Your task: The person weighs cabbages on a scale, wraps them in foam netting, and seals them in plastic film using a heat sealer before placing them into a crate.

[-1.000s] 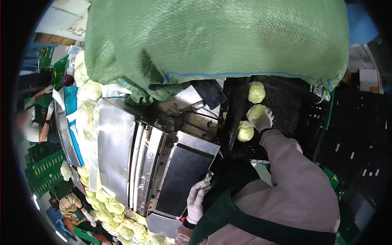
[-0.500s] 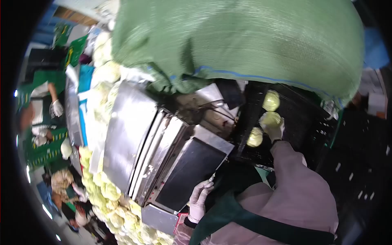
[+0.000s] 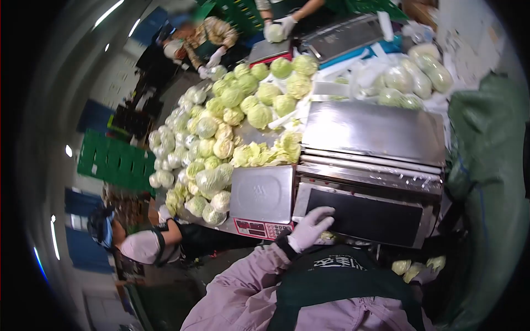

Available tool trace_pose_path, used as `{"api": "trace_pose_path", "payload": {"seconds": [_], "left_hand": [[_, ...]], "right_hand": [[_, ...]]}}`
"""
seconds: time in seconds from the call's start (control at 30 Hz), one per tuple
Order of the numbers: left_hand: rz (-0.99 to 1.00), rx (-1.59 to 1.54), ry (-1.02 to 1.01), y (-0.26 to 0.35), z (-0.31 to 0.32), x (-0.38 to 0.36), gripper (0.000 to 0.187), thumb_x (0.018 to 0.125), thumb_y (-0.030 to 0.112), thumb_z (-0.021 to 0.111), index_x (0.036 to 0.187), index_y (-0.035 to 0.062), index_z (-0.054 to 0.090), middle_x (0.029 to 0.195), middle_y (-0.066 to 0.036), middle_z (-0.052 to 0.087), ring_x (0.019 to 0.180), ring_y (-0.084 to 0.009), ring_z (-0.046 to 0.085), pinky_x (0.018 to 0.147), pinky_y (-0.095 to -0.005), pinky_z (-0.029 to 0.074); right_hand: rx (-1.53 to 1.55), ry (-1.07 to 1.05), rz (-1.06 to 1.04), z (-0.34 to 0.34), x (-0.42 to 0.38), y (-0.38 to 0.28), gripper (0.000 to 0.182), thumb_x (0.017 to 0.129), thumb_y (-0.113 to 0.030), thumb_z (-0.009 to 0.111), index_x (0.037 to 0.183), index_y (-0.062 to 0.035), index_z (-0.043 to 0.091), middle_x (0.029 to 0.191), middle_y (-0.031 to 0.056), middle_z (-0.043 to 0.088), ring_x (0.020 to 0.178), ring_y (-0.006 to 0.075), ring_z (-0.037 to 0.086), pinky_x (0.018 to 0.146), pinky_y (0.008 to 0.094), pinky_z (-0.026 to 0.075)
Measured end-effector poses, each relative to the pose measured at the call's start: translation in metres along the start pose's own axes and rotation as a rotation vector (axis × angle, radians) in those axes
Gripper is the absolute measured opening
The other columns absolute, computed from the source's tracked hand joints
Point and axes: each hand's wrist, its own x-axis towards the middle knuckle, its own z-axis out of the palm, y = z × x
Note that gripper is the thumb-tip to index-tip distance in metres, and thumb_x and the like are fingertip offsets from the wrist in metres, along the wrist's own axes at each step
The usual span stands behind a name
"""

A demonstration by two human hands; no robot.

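My left hand (image 3: 312, 229) wears a white glove and rests at the front edge of the wrapping machine (image 3: 364, 218), by its black plate. Its fingers are loosely bent and apart, holding nothing. At the lower right, low beside the machine, my gloved right hand (image 3: 425, 275) is among pale green cabbages (image 3: 401, 267) and close against at least one of them. Its fingers are dim and partly hidden, so its grip does not show. A weighing scale (image 3: 262, 193) with a red display panel stands left of the machine.
Wrapped and bare cabbages (image 3: 207, 127) cover the table beyond the scale. Loose leaves (image 3: 265, 154) lie behind it. A large green sack (image 3: 488, 165) stands at the right. Co-workers handle cabbages at the far side; another person (image 3: 149, 243) stands at the left.
My view has swung left from the dark crate to the table. My right hand, earlier around a cabbage, is now at the lower right edge; my left hand is still by the machine.
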Motion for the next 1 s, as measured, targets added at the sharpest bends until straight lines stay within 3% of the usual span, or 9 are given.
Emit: {"api": "trace_pose_path", "payload": {"seconds": [0.27,0.33,0.4,0.43,0.53,0.63,0.73,0.83,1.0], "left_hand": [[0.923,0.161,0.150,0.181,-0.160,-0.119,0.034,0.081,0.006,0.059,0.113,-0.0048,0.059,0.117,-0.021,0.056,0.106,-0.0319,0.056,0.088,-0.0406,0.046],[1.456,-0.488,-0.070,0.181,-0.181,-0.122,0.024,0.080,0.017,0.057,0.081,-0.0060,0.062,0.079,-0.023,0.062,0.056,-0.0256,0.056,0.050,-0.0368,0.044],[1.423,-0.076,0.215,0.201,-0.200,-0.165,0.037,0.090,0.013,0.059,0.125,0.0258,0.060,0.108,0.002,0.059,0.093,-0.0167,0.051,0.080,-0.0326,0.046],[1.430,-0.092,0.351,0.192,-0.202,-0.176,0.035,0.089,0.020,0.061,0.119,0.0368,0.063,0.099,0.006,0.057,0.084,-0.0153,0.044,0.074,-0.0309,0.043],[1.585,0.008,0.180,0.168,-0.254,-0.182,0.033,0.088,0.034,0.061,0.121,0.0311,0.062,0.102,0.007,0.057,0.087,-0.0156,0.046,0.075,-0.0313,0.044],[1.439,0.073,0.130,0.144,-0.304,-0.168,0.037,0.087,0.034,0.062,0.124,0.0282,0.061,0.106,0.004,0.056,0.088,-0.0174,0.046,0.076,-0.0346,0.045],[1.140,-0.059,0.969,0.102,-0.344,-0.060,0.025,0.082,-0.002,0.046,0.102,-0.0058,0.059,0.099,-0.015,0.059,0.086,-0.0207,0.057,0.079,-0.0315,0.046],[0.589,-0.258,0.848,0.039,-0.405,0.075,0.032,0.090,0.011,0.057,0.119,-0.0023,0.054,0.117,-0.009,0.057,0.109,-0.0190,0.051,0.096,-0.0305,0.039],[0.061,0.214,0.903,-0.103,-0.413,0.308,0.100,0.065,0.046,0.080,0.138,-0.0042,0.033,0.139,-0.027,0.034,0.129,-0.0396,0.034,0.109,-0.0429,0.027]], "right_hand": [[0.485,-0.225,-0.583,0.020,-0.077,-0.262,0.038,0.091,-0.001,0.050,0.129,0.0018,0.046,0.129,0.0131,0.051,0.109,0.0225,0.052,0.095,0.0330,0.042],[0.535,-0.282,-0.673,0.033,-0.108,-0.309,0.039,0.091,0.001,0.048,0.130,0.0010,0.045,0.130,0.0118,0.049,0.111,0.0211,0.050,0.097,0.0315,0.040],[0.640,-0.392,-0.714,0.040,-0.149,-0.342,0.041,0.090,0.003,0.047,0.131,0.0002,0.044,0.131,0.0104,0.047,0.112,0.0199,0.049,0.097,0.0307,0.039],[0.595,-0.430,-0.729,0.041,-0.168,-0.355,0.042,0.090,0.003,0.047,0.132,-0.0001,0.043,0.130,0.0095,0.046,0.113,0.0196,0.048,0.097,0.0306,0.038],[0.564,-0.542,-0.769,0.052,-0.220,-0.378,0.042,0.089,0.003,0.048,0.131,-0.0010,0.044,0.126,0.0081,0.047,0.110,0.0181,0.049,0.096,0.0298,0.039],[0.600,-0.644,-0.787,0.065,-0.261,-0.398,0.041,0.088,0.004,0.047,0.128,-0.0014,0.047,0.125,0.0066,0.047,0.106,0.0161,0.050,0.090,0.0264,0.040],[0.555,-0.691,-0.795,0.066,-0.297,-0.425,0.040,0.087,0.004,0.048,0.127,-0.0025,0.049,0.123,0.0064,0.047,0.106,0.0156,0.050,0.087,0.0249,0.041],[0.542,-0.668,-0.801,0.071,-0.317,-0.439,0.039,0.086,0.005,0.049,0.124,-0.0027,0.050,0.120,0.0071,0.048,0.105,0.0158,0.051,0.088,0.0264,0.041],[0.503,-0.670,-0.691,0.076,-0.330,-0.456,0.033,0.086,0.003,0.050,0.119,-0.0001,0.051,0.117,0.0089,0.050,0.102,0.0174,0.054,0.089,0.0279,0.043]]}}
